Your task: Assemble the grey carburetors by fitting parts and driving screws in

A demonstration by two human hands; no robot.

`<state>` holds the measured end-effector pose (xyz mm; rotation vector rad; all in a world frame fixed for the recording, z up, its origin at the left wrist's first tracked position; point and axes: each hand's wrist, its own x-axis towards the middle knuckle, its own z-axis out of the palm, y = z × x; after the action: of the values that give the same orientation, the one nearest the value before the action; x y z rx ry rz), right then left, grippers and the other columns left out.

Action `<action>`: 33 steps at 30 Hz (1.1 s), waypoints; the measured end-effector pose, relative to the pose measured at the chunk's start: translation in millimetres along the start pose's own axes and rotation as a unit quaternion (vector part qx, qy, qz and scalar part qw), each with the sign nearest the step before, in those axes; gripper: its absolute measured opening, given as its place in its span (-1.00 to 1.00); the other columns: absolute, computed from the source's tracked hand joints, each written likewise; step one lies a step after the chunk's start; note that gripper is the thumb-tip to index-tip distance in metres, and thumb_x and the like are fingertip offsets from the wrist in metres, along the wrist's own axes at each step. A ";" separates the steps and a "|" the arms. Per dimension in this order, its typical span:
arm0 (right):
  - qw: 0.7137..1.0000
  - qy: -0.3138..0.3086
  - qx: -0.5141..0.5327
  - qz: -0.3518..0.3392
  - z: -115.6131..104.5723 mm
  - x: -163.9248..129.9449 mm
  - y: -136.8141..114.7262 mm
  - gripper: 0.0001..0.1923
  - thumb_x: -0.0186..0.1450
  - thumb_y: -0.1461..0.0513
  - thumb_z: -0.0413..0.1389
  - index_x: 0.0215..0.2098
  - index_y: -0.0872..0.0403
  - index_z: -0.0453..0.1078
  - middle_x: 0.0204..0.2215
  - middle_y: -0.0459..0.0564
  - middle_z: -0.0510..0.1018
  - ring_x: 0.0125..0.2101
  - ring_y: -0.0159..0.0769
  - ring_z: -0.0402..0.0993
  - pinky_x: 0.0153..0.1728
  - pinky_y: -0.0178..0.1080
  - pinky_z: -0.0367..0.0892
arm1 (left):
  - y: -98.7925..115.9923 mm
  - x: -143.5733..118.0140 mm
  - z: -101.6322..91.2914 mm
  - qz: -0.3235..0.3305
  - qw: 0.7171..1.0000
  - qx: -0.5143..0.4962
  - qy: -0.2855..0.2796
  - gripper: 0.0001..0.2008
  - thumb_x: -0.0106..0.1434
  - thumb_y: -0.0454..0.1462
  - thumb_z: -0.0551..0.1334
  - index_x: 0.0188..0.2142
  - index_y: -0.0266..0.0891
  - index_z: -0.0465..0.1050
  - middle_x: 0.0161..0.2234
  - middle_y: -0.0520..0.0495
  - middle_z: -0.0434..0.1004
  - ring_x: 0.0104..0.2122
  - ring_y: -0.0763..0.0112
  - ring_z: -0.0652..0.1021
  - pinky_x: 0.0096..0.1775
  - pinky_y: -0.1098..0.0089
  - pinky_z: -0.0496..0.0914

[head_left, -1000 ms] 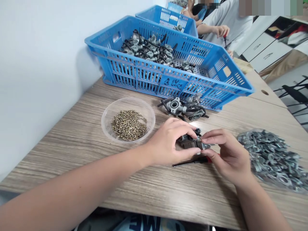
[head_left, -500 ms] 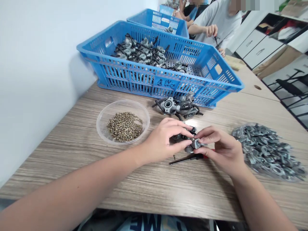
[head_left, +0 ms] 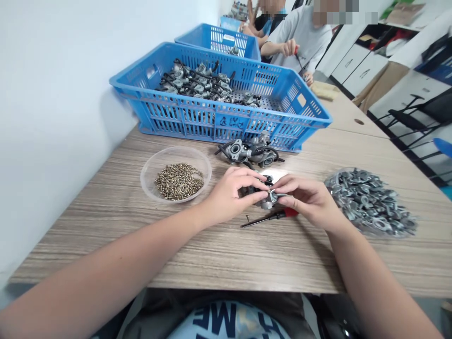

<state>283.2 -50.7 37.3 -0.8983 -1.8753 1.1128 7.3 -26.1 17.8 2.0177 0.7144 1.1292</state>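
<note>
My left hand (head_left: 231, 195) grips a small metal carburetor (head_left: 263, 203) just above the wooden table (head_left: 247, 254). My right hand (head_left: 310, 200) pinches a small silver bracket (head_left: 273, 195) against that carburetor, fingertips touching those of the left hand. A red-handled screwdriver (head_left: 270, 218) lies on the table right under my hands, with one loose screw (head_left: 247, 217) beside its tip.
A clear bowl of brass screws (head_left: 175, 180) sits left of my hands. A heap of grey metal brackets (head_left: 369, 201) lies at right. Two carburetors (head_left: 249, 151) rest before a blue crate (head_left: 226, 94) of more. A second crate (head_left: 221, 37) and co-workers (head_left: 300, 35) are beyond.
The view has shifted so everything sits a little left and lower. My hands stay together on the carburetor, and the bracket has turned between my fingers. A loose screw now shows by the screwdriver.
</note>
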 end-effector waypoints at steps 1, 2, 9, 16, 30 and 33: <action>1.000 -0.001 0.017 0.005 0.5 1.0 1.2 -0.82 0.47 0.23 0.41 0.02 -0.14 0.74 -0.01 0.04 0.72 0.00 -0.16 0.68 0.04 -0.12 0.57 | -0.7 0.1 0.5 0.002 1.000 0.001 0.004 -0.88 0.44 -0.30 0.49 -0.06 -0.06 0.75 0.09 -0.08 0.76 0.15 0.13 0.62 0.30 -0.05 0.39; 0.999 0.001 0.034 0.008 1.1 2.0 2.2 -0.83 0.47 0.22 0.42 0.01 -0.13 0.74 -0.01 0.03 0.72 -0.01 -0.18 0.68 0.04 -0.13 0.57 | -1.2 0.3 1.2 0.003 1.000 0.002 0.007 -0.89 0.44 -0.30 0.49 -0.07 -0.06 0.75 0.08 -0.07 0.77 0.15 0.13 0.63 0.30 -0.05 0.38; 0.994 0.019 0.104 0.036 3.0 7.7 6.7 -0.82 0.37 0.09 0.52 -0.18 -0.03 0.71 -0.10 0.04 0.75 -0.10 -0.19 0.69 0.01 -0.10 0.60 | -1.6 2.2 3.2 -0.020 1.000 -0.008 0.016 -0.94 0.44 -0.26 0.50 -0.12 -0.05 0.76 0.05 -0.07 0.78 0.13 0.11 0.64 0.31 -0.12 0.38; 0.992 0.011 0.123 0.037 2.2 9.8 8.3 -0.81 0.36 0.08 0.52 -0.22 -0.02 0.69 -0.11 0.01 0.74 -0.10 -0.24 0.68 0.01 -0.16 0.58 | -5.1 2.5 -1.5 0.010 1.000 -0.003 -0.008 -0.86 0.39 -0.27 0.54 -0.08 -0.07 0.74 0.10 -0.10 0.77 0.16 0.10 0.63 0.31 -0.10 0.37; 0.992 0.001 0.113 0.061 0.8 10.7 6.7 -0.77 0.36 0.06 0.52 -0.19 -0.01 0.68 -0.16 0.00 0.71 -0.13 -0.24 0.64 -0.04 -0.19 0.57 | -3.2 0.5 0.9 0.004 1.000 -0.010 0.006 -0.87 0.38 -0.27 0.54 -0.09 -0.09 0.73 0.09 -0.11 0.78 0.15 0.11 0.63 0.29 -0.09 0.38; 0.992 0.007 0.106 0.072 1.3 11.1 5.9 -0.75 0.34 0.03 0.52 -0.22 -0.01 0.69 -0.18 0.00 0.71 -0.16 -0.24 0.63 -0.08 -0.18 0.57 | -3.3 1.5 1.4 0.002 1.000 -0.017 0.005 -0.87 0.38 -0.27 0.54 -0.09 -0.08 0.74 0.08 -0.10 0.78 0.13 0.11 0.65 0.31 -0.11 0.39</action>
<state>278.1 -39.5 34.3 -0.9268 -1.6636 1.3611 8.8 -23.5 15.5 1.9879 0.6927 1.1460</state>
